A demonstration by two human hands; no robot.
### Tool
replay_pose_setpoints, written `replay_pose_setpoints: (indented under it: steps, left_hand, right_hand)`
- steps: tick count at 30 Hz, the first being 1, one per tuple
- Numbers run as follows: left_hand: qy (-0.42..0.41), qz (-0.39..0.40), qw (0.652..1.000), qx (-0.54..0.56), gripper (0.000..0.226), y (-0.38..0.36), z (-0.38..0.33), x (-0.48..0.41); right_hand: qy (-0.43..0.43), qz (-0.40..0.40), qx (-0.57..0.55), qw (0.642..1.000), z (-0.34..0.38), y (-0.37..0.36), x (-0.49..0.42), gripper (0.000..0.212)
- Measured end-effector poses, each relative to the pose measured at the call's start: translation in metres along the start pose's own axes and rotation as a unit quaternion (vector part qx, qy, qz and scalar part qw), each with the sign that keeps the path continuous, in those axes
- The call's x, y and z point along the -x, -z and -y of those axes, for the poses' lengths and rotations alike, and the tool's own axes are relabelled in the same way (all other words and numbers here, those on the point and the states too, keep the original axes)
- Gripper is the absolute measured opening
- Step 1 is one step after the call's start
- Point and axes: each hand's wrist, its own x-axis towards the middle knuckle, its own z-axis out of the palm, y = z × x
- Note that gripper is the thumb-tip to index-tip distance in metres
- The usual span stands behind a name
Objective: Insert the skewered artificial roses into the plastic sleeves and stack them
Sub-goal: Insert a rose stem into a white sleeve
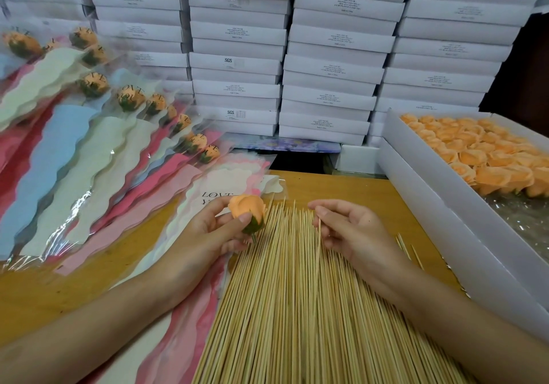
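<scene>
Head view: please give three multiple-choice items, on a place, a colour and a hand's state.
1. Where is the box of loose roses? A) right of the skewer pile B) left of it C) on the sleeves
2. What colour is the rose in the left hand? A) red B) orange C) white
3. What does the right hand do? A) lies flat B) holds a sleeve C) pinches one skewer
Answers: A, it stands at the far right; B, orange petals; C, thumb and finger hold one stick.

Left hand [214, 232] grips a rose [246, 207], right hand [353, 235] pinches a skewer [319, 242].
</scene>
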Motion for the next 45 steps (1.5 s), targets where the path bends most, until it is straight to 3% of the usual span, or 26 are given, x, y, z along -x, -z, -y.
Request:
replay_pose_setpoints:
  steps: [7, 14, 21, 31, 45]
  left_hand:
    - [0.005, 0.006, 1.000, -0.010, 0.047, -0.001, -0.003, 0.002]
    - [0.004, 0.013, 1.000, -0.013, 0.029, -0.003, -0.007, 0.004]
    - [-0.011, 0.000, 1.000, 0.021, 0.041, -0.003, -0.007, 0.004]
    - [-0.021, 0.033, 0.999, 0.016, 0.037, -0.004, -0.008, 0.006]
    - [-0.016, 0.030, 0.999, 0.011, 0.042, -0.004, -0.009, 0.007]
  right_hand:
    - [-0.060, 0.046, -0.112, 0.991, 0.002, 0.000, -0.002, 0.025]
    - [-0.113, 0.156, -0.114, 0.975, 0.009, -0.005, 0.004, 0.032]
    - [-0.161, 0.246, -0.094, 0.951, 0.011, -0.017, 0.011, 0.035]
    - [-0.166, 0.291, -0.030, 0.942, 0.009, -0.019, 0.015, 0.023]
    - [-0.151, 0.294, -0.026, 0.943, 0.008, -0.021, 0.015, 0.022]
